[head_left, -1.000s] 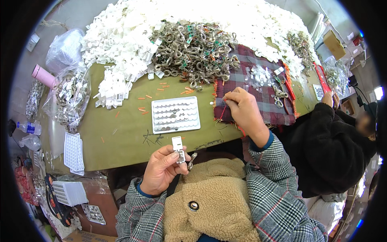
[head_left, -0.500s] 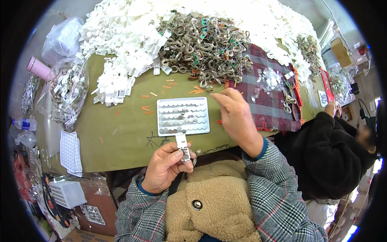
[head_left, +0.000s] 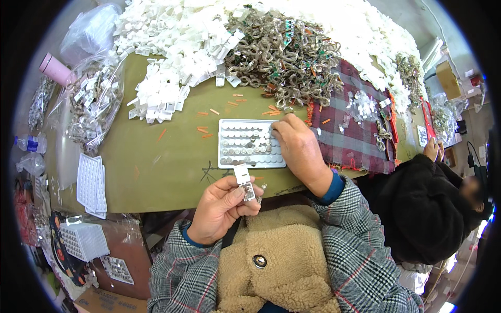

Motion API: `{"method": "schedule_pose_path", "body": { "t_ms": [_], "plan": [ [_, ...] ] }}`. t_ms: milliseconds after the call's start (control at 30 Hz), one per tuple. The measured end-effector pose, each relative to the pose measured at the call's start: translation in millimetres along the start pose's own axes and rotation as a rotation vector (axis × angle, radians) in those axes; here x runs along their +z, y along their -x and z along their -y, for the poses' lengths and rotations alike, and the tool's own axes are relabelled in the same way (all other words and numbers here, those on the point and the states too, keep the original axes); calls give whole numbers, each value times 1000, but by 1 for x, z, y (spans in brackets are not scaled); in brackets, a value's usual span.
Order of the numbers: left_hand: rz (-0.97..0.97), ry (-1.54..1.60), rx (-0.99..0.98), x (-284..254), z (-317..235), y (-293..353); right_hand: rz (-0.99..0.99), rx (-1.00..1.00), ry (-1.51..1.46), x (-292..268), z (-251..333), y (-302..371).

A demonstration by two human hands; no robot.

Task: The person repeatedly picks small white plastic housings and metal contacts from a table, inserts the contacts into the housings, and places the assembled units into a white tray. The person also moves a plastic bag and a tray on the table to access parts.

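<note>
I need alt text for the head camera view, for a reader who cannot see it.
A person's left hand holds a small clear clip while the right hand rests on a grey tray of small round parts. Behind lie heaps of white plastic pieces and tangled chains.

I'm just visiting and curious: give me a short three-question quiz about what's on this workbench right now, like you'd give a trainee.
1. True or false: the left hand holds a small white and metal part.
2. What does the right hand rest on? A) the plaid cloth B) the grey tray of small round pieces C) the pink bottle
3. Fill in: the heap of white plastic pieces lies at the ____ side of the table from the person.

Key: 1 true; 2 B; 3 far.
</note>
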State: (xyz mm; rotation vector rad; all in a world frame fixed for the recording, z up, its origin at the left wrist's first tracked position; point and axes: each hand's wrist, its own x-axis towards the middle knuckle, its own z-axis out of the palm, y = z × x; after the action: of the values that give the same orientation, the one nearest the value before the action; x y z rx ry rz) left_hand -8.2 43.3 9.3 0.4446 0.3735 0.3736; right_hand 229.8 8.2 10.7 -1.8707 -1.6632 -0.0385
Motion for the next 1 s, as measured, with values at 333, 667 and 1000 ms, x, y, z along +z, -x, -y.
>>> {"method": "schedule_pose_path", "body": {
  "t_ms": [333,667,1000],
  "plan": [
    [39,64,101,5,15,0,93,18,-539,-48,75,45],
    [-69,-110,190,24,30,5,-96,-64,-473,-36,82,65],
    [-52,-34,113,18,40,10,205,-87,-613,-44,62,63]
  ]
}}
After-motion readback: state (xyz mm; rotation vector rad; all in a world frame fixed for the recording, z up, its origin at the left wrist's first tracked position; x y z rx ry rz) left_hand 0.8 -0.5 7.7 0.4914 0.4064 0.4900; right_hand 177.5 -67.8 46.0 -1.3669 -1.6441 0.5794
